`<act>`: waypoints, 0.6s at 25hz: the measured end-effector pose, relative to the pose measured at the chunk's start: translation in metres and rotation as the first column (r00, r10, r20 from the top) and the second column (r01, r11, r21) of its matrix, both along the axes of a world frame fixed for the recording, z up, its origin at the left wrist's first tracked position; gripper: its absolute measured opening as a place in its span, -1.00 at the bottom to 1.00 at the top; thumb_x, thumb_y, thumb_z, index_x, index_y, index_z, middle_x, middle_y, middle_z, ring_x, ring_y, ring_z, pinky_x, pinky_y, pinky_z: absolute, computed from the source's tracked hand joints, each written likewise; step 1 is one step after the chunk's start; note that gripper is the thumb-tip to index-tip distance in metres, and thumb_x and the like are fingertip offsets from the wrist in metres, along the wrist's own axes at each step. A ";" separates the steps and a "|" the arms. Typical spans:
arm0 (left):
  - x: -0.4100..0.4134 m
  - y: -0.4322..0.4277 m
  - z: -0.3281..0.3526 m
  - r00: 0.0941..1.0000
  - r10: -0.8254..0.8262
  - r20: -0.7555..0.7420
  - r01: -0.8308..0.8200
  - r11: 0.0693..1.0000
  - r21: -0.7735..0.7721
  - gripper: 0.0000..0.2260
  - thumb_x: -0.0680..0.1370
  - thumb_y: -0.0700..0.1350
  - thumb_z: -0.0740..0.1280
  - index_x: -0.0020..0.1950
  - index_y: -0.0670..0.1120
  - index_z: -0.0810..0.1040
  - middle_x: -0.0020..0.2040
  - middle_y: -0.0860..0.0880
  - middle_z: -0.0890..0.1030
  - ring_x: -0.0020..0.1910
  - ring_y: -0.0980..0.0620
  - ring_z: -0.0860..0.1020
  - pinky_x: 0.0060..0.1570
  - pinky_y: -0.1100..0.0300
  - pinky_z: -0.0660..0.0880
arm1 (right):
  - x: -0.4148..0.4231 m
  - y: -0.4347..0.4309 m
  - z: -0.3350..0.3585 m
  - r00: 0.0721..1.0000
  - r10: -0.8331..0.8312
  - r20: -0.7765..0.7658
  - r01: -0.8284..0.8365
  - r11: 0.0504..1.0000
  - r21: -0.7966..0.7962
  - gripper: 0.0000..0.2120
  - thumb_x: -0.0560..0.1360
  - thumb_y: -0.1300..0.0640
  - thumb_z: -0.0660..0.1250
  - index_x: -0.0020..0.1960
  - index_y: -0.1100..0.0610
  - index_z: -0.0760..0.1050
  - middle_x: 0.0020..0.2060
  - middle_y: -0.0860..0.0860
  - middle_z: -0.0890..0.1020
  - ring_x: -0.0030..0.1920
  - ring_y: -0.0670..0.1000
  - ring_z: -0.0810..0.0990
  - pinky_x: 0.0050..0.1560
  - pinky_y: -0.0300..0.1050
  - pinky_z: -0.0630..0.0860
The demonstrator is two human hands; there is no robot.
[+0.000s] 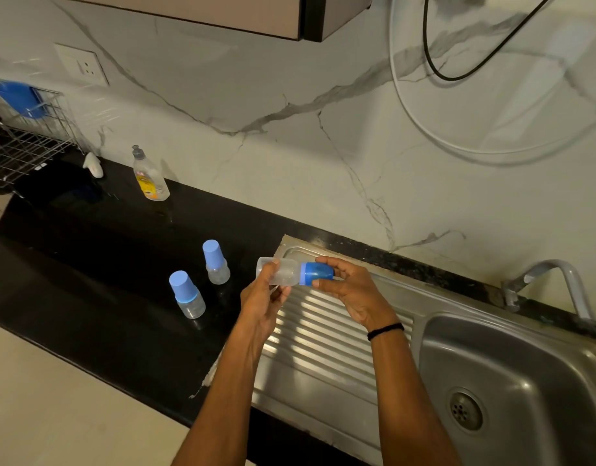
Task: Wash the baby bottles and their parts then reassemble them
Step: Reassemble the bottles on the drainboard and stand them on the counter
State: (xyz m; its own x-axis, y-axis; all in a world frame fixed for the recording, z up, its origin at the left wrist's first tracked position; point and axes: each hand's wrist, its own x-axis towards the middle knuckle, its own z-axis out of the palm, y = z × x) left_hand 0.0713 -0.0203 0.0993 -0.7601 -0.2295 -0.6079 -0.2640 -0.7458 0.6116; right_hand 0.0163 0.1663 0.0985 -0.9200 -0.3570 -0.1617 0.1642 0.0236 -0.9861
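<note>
Sideways, empty bottle (pixel 283 272) gripped by left hand (pixel 261 302), blue cap (pixel 318 273) pinched by right hand (pixel 350 294)

Held bottle (pixel 284 272): I see fingers covering part of its clear body.
Soap bottle (pixel 149 176) label: too small to read.
Sink (pixel 511 364): cut by right edge.
Rack (pixel 24 142): cropped at left.
</note>
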 end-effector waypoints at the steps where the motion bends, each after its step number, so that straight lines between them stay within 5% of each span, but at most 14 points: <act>1: 0.000 -0.001 -0.001 1.000 -0.009 -0.008 0.009 1.000 0.021 -0.66 0.50 -0.07 0.50 0.21 -0.12 0.53 0.21 -0.22 0.58 0.18 -0.16 0.62 0.22 -0.01 0.58 | 0.000 0.000 0.002 1.000 0.013 -0.002 -0.013 1.000 0.012 -0.57 0.39 0.27 0.55 0.22 0.06 0.60 0.12 0.03 0.67 0.18 0.05 0.63 0.27 0.14 0.53; 6: 0.002 0.002 -0.006 1.000 -0.021 -0.007 0.021 0.994 0.109 -0.67 0.56 -0.03 0.44 0.25 -0.14 0.53 0.19 -0.23 0.58 0.11 -0.13 0.63 0.19 0.00 0.58 | 0.000 0.002 0.016 0.997 0.067 0.026 -0.069 0.995 0.077 -0.67 0.41 0.13 0.55 0.15 0.03 0.63 0.05 0.06 0.69 0.12 0.08 0.67 0.20 0.14 0.57; 10: 0.003 0.012 -0.011 0.999 0.049 0.009 -0.050 0.974 0.219 -0.55 0.56 0.01 0.44 0.36 -0.15 0.46 0.21 -0.25 0.56 0.10 -0.12 0.63 -0.15 0.08 0.67 | -0.005 -0.002 0.033 0.994 0.104 0.039 -0.108 0.987 0.118 -0.71 0.45 0.12 0.51 0.16 0.13 0.63 0.02 0.08 0.71 0.07 0.05 0.69 0.15 0.06 0.61; 15: 0.006 0.016 -0.016 0.989 0.150 0.016 -0.147 0.931 0.335 -0.54 0.55 0.05 0.44 0.35 -0.16 0.48 0.24 -0.26 0.57 0.11 -0.10 0.64 -0.10 0.09 0.68 | -0.008 -0.027 0.027 0.999 0.048 0.010 -0.048 0.994 0.102 -0.65 0.42 0.10 0.54 0.17 0.14 0.60 0.00 0.08 0.70 0.04 0.08 0.69 0.05 0.03 0.65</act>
State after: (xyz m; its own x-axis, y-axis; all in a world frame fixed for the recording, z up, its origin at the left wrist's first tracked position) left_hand 0.0771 -0.0038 0.0836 -0.7394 -0.1252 -0.6615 -0.1298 -0.9376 0.3226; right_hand 0.0081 0.1389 0.1254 -0.9008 -0.3821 -0.2063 0.1678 0.1319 -0.9770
